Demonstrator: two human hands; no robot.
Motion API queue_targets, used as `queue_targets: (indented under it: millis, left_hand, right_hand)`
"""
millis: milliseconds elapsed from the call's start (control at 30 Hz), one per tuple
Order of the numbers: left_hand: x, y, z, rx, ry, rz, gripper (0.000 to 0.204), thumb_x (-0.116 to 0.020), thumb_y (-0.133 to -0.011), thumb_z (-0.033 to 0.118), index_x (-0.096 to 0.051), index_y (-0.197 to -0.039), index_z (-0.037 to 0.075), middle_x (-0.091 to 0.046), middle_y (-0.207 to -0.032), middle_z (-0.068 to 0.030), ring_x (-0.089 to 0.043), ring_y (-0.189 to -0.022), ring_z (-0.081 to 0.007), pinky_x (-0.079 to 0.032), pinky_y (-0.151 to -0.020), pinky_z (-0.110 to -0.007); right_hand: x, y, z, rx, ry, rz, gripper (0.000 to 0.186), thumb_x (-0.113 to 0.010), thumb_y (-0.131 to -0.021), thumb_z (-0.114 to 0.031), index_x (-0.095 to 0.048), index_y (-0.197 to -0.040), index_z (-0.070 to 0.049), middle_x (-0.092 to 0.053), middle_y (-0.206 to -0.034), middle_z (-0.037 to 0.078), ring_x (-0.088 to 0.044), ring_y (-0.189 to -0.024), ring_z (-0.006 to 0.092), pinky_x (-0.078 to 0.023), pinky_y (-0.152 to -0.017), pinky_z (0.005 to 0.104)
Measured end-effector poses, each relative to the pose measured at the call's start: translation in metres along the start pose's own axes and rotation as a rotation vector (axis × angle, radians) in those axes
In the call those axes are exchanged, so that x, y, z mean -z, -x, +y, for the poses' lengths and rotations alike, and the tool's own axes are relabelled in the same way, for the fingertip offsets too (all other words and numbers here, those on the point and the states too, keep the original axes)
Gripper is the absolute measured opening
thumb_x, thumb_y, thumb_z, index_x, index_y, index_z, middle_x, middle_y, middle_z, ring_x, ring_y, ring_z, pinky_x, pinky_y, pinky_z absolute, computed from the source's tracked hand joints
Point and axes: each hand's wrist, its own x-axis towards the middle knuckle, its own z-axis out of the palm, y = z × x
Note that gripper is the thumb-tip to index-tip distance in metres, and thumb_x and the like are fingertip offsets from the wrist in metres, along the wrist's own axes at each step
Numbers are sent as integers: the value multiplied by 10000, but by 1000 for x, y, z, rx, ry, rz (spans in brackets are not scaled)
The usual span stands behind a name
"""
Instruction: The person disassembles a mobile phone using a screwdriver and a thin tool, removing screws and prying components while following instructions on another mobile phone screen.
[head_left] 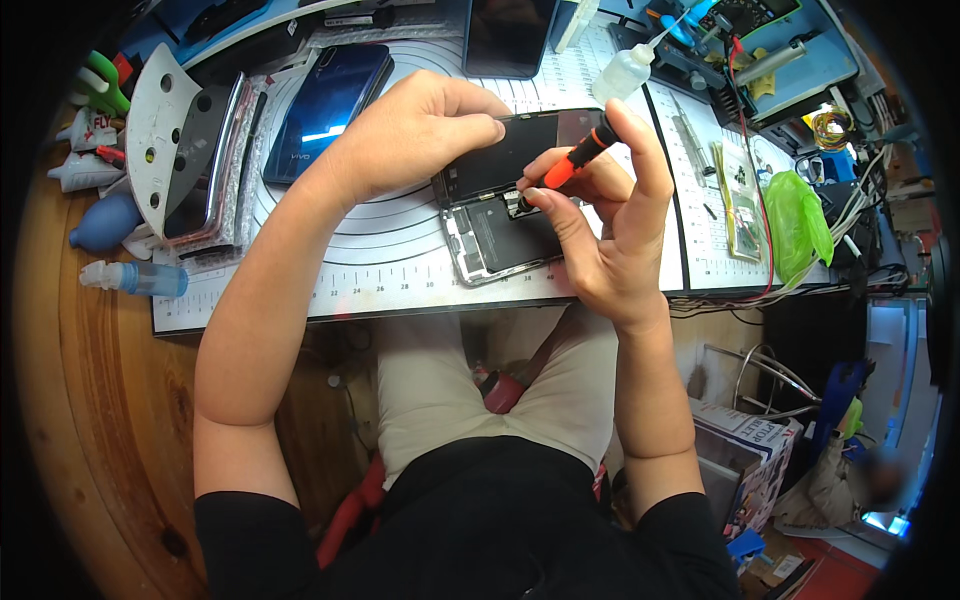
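An opened smartphone lies on the white ruled work mat in front of me. Its lower half is the metal-rimmed body with a dark battery; the dark screen panel stands folded back beyond it. My left hand is closed at the panel's upper left, thumb along its edge, other fingers partly hidden. My right hand holds a black and orange screwdriver slanted between its fingers. Its thumb and another fingertip come together over small parts at the joint between panel and body; anything pinched there is too small to name.
Left of the opened phone lie a blue phone and bubble-wrapped panels. A dark phone and a dropper bottle are behind. At the right are tweezers, a green plastic bag and loose cables.
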Motion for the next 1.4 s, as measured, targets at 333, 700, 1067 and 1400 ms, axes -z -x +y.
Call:
queue_targets:
  millis: [333,700,1067,1400]
  left_hand:
    - [3,0,-6,-41,9,-7,236,-589,-975,153,-744,-1036,-14,-734,-905,-14,-634,-852,-65,-505,-798,-250]
    - [7,2,0,9,67,-41,272,-601,-942,175,-744,-1075,-14,-732,-975,-21,-638,-910,-75,-490,-868,-252]
    - [5,2,1,36,143,15,223,-639,-939,193,-751,-1019,18,-717,-920,3,-636,-861,-77,-485,-828,-250]
    - [8,4,2,131,250,14,319,-655,-883,214,-768,-1080,-9,-732,-926,-61,-678,-825,-118,-529,-742,-263]
  right_hand:
    - [3,-15,-7,43,-57,-44,658,-727,-875,119,-427,-1454,26,-671,-1112,183,-690,-956,222,-577,-878,355]
    - [-3,-17,-9,151,99,20,563,-656,-930,112,-447,-1448,47,-686,-1145,216,-693,-968,218,-575,-873,335]
    - [-4,-17,-7,119,-2,48,587,-745,-875,100,-508,-1410,54,-676,-1210,205,-670,-939,189,-575,-847,307]
    - [1,-20,-8,214,127,2,599,-732,-867,123,-508,-1419,59,-660,-1259,194,-675,-1030,191,-565,-926,332]
